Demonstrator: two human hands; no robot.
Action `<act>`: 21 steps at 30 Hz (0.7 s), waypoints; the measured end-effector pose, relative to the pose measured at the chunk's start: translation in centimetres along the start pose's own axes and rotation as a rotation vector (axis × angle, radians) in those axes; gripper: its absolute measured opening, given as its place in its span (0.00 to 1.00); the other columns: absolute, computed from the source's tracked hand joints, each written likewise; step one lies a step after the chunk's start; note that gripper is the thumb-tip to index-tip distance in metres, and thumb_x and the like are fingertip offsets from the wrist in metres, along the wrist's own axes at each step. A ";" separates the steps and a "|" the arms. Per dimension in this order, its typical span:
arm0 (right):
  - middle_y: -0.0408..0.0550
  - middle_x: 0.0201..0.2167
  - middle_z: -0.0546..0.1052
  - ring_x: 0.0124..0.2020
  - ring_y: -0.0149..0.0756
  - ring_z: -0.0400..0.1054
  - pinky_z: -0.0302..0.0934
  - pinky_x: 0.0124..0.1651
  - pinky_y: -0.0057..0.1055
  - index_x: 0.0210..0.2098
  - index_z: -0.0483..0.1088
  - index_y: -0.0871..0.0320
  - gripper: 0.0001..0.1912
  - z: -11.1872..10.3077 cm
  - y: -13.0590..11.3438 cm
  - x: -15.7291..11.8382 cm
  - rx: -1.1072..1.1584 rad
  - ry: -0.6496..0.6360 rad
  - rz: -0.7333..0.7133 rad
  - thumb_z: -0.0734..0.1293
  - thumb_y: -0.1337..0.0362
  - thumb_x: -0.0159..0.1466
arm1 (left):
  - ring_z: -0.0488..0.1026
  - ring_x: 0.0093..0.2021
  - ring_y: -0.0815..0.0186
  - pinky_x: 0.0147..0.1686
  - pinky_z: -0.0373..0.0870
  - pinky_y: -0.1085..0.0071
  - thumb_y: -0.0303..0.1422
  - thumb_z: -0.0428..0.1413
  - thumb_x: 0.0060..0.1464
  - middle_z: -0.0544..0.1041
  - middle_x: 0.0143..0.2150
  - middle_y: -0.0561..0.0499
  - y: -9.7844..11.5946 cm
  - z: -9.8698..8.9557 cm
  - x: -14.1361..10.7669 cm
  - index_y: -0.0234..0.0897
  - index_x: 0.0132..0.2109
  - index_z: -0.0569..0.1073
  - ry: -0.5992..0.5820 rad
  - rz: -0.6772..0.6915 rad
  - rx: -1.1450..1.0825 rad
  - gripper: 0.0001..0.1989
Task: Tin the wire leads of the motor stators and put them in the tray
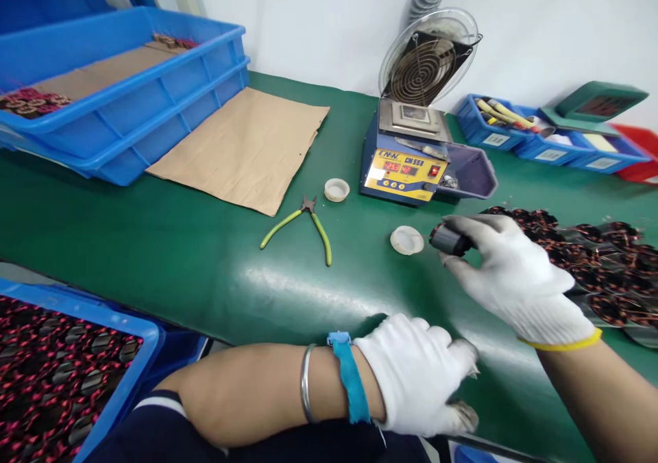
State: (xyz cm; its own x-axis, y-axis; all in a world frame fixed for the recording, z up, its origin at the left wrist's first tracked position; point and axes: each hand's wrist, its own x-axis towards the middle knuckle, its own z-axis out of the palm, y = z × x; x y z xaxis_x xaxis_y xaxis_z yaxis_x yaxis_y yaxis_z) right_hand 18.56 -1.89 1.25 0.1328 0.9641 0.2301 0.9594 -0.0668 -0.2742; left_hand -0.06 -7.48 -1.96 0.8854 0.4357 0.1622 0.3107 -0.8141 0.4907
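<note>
One gloved left hand (411, 374), nearest me, has thumb and fingers apart over the counter (221, 278); beyond, the right hand (506, 271) pinches a dark cylinder (448, 240) just beside a white cap (407, 240) — handling it seems the step, and shifting it would want a steady grip

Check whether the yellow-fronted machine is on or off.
On: the machine shows lit red digits on its front panel.

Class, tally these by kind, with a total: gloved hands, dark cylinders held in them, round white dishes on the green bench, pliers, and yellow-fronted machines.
Gloved hands: 2
Held dark cylinder: 1
Round white dishes: 2
Pliers: 1
Yellow-fronted machine: 1
Total: 7
</note>
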 end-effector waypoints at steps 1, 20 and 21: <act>0.52 0.48 0.75 0.45 0.51 0.70 0.65 0.46 0.49 0.50 0.73 0.49 0.28 -0.2 -0.1 -0.2 0.220 0.034 0.143 0.71 0.53 0.49 | 0.72 0.34 0.60 0.29 0.62 0.65 0.50 0.47 0.62 0.74 0.38 0.49 0.0 0.0 0.0 0.36 0.50 0.66 0.009 -0.013 -0.010 0.22; 0.40 0.23 0.59 0.25 0.31 0.59 0.66 0.28 0.33 0.22 0.55 0.55 0.33 -1.0 -1.7 -3.8 1.192 -0.031 0.417 0.74 0.38 0.38 | 0.78 0.45 0.58 0.49 0.76 0.62 0.48 0.53 0.56 0.81 0.45 0.48 -0.5 -1.3 0.8 0.38 0.54 0.74 0.058 -0.500 -0.657 0.25; 0.40 0.24 0.62 0.26 0.32 0.62 0.67 0.30 0.35 0.25 0.58 0.54 0.32 -0.9 -1.4 -3.6 1.139 -0.017 0.431 0.74 0.38 0.37 | 0.78 0.46 0.57 0.49 0.76 0.61 0.48 0.53 0.56 0.81 0.46 0.48 -0.5 -1.3 0.8 0.39 0.53 0.74 0.063 -0.472 -0.610 0.24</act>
State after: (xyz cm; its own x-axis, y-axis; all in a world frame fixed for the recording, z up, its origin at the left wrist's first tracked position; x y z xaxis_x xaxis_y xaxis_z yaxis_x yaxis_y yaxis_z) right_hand 16.95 -5.49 1.65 0.3752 0.9224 -0.0921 0.0683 -0.1266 -0.9896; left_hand 0.06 -6.24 -0.99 0.6792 0.7201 -0.1419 0.3889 -0.1891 0.9017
